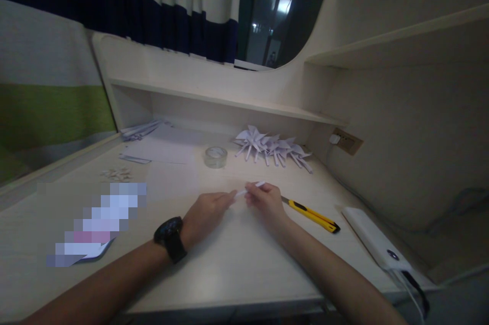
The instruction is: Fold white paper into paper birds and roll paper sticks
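A small folded paper strip (250, 189) sits at the centre of the desk (237, 264), pinched from both ends: the left hand (206, 215) at 8 o'clock, the right hand (265, 202) at 4 o'clock, fingertips closed on it. A yellow utility knife (311, 214) lies at 3 o'clock. A tape roll (215, 156) stands at 11 o'clock, folded paper shapes (273, 149) at 1 o'clock.

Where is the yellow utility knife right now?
In the head view, the yellow-and-black utility knife lies flat on the pale desk, just right of the right hand, between it and the white power bank.
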{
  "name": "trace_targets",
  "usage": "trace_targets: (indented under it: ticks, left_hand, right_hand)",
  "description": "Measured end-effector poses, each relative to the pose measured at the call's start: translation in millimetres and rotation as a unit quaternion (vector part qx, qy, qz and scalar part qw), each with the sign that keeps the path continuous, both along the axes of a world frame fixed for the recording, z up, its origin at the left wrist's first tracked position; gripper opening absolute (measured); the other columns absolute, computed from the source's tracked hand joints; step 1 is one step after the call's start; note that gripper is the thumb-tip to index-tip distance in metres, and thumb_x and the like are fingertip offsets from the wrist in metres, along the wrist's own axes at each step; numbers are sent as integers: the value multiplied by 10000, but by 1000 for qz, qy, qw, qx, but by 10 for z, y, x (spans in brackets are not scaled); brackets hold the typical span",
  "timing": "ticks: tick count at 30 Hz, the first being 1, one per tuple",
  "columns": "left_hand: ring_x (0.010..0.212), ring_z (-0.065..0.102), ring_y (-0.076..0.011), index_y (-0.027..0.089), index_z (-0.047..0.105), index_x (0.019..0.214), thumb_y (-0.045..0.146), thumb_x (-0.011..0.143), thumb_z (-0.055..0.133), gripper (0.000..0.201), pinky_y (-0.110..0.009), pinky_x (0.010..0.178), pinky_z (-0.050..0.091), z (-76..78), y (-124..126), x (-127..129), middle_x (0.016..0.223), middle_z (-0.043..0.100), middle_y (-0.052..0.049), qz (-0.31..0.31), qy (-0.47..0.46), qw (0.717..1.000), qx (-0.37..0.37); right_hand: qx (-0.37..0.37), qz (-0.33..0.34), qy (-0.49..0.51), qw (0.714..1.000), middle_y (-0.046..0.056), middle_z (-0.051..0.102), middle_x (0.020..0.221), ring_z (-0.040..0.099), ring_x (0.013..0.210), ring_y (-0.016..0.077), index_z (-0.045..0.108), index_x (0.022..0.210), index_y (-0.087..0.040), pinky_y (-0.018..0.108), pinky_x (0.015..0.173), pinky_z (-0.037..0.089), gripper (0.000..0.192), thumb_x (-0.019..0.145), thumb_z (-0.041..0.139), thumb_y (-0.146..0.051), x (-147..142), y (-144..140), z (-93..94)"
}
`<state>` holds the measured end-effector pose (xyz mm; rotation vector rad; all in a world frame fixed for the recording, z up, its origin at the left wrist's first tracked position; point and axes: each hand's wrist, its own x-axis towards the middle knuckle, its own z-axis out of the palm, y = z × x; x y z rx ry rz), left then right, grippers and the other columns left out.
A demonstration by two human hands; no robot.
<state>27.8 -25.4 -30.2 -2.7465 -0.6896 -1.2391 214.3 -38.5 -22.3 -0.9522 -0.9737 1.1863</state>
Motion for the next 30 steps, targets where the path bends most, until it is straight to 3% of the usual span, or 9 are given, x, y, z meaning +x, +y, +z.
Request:
trace_targets:
  ticks: [5, 10, 14, 18, 22, 30]
  left_hand:
    - [559, 634, -128, 125, 589, 1135, 168, 958, 353, 298, -212, 536, 497, 4, -4, -5, 694, 685, -36, -15, -14, 1000, -10]
    - [722, 685, -185, 136, 636, 1076, 300, 963, 432, 285, -277, 665, 526, -47, 15, -5, 874, 727, -88, 80, 20, 996, -13]
    - [710, 684, -189, 148, 659, 1053, 278, 967, 411, 293, -272, 651, 505, -31, 24, -9, 857, 734, -77, 74, 56, 995, -33]
    - [673, 662, -174, 170, 710, 937, 252, 952, 442, 280, -241, 604, 444, 100, -25, -3, 791, 732, -50, 69, 65, 989, -117]
    - [626, 626, -148, 197, 743, 893, 280, 909, 519, 239, -222, 576, 386, 201, -55, 9, 727, 722, -18, 60, 17, 971, -230]
    - [601, 594, -154, 183, 759, 759, 353, 825, 580, 255, -224, 548, 345, 219, 2, -5, 594, 660, 15, 74, -33, 929, -362]
  right_hand:
    - [29, 36, -8, 999, 31, 672, 602, 594, 482, 112, 678, 700, -133, 225, 479, 498, 281, 628, 811, -369, 23, -20, 31]
    - [16, -20, -23, 999, 48, 690, 621, 617, 491, 125, 663, 688, -128, 234, 487, 523, 337, 609, 813, -419, 16, -24, 49]
    - [17, -26, -37, 999, 40, 682, 602, 612, 488, 115, 675, 681, -127, 206, 471, 508, 329, 615, 805, -422, 35, -11, 54]
    - [-4, -19, -29, 999, 23, 679, 601, 630, 520, 122, 687, 698, -144, 191, 469, 502, 307, 585, 822, -396, 75, 12, 46]
    - [-6, -18, -11, 1000, 26, 685, 621, 643, 543, 127, 686, 694, -142, 203, 513, 532, 315, 548, 845, -372, 93, 33, 34]
    - [5, -32, -29, 999, 38, 699, 641, 657, 573, 136, 695, 689, -141, 197, 513, 526, 299, 550, 842, -362, 66, 14, 50]
